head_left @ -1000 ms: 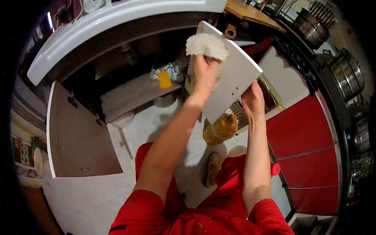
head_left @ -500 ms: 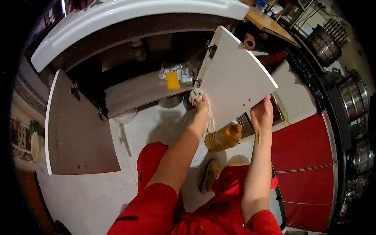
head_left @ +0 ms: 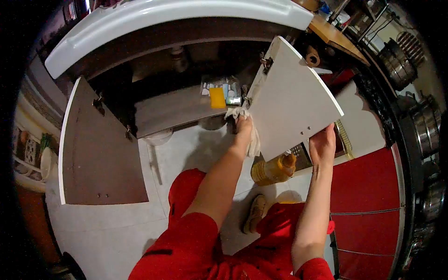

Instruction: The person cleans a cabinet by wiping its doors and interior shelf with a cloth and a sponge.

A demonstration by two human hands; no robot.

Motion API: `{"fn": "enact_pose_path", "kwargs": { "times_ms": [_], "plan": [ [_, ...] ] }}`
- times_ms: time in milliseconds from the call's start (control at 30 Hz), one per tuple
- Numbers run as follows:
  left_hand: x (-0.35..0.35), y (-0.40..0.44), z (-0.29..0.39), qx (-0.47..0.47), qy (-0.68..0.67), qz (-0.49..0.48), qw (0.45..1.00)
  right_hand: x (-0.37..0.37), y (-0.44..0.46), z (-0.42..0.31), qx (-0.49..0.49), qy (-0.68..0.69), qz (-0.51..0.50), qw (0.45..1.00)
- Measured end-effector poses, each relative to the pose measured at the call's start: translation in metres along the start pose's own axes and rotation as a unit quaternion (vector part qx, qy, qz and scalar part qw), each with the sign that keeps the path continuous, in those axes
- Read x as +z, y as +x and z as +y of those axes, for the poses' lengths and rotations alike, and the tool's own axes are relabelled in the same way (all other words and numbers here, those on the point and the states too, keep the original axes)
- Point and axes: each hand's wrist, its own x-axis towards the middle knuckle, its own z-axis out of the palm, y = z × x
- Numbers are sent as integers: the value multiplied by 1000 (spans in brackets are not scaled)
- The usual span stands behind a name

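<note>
My left hand [head_left: 243, 125] is closed around a whitish cloth [head_left: 254, 142] at the hinge-side edge of the right cabinet door [head_left: 296, 100]. Part of the cloth hangs down below the hand along that edge. My right hand [head_left: 322, 144] grips the door's lower outer corner, its fingers partly hidden behind the panel. The door stands swung out, its pale inner face towards me. On the cabinet shelf [head_left: 172, 109] lie a yellow sponge-like block [head_left: 217, 98] and a clear plastic packet [head_left: 232, 88], close to my left hand.
The left cabinet door [head_left: 105, 154] also stands swung out. A white basin rim [head_left: 177, 13] curves overhead. Beneath the right door, a yellowish plastic bottle [head_left: 273, 170] stands on the tiled floor [head_left: 112, 228]. Red drawers [head_left: 366, 186] and steel pots [head_left: 396, 65] are on the right.
The whole view has shifted slightly, moving the scene to the right. My left hand and the cloth sit a little further left relative to the door. My right hand keeps its grip.
</note>
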Motion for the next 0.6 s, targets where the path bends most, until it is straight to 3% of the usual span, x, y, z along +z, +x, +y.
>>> {"fn": "enact_pose_path", "kwargs": {
  "times_ms": [167,367,500,533,600],
  "plan": [
    [34,52,-41,-67,108,-66,990,11,-3,-5,-1,12,14,1000],
    [18,-22,24,-58,241,-92,964,5,1,1,-8,33,18,999],
    [-3,-72,78,55,85,-65,993,7,1,3,-23,47,13,999],
    [-13,-87,96,125,-18,-42,991,6,0,6,-33,26,14,999],
    [-33,-116,140,279,-102,-30,954,5,2,11,-44,12,-1,999]
  ]
}}
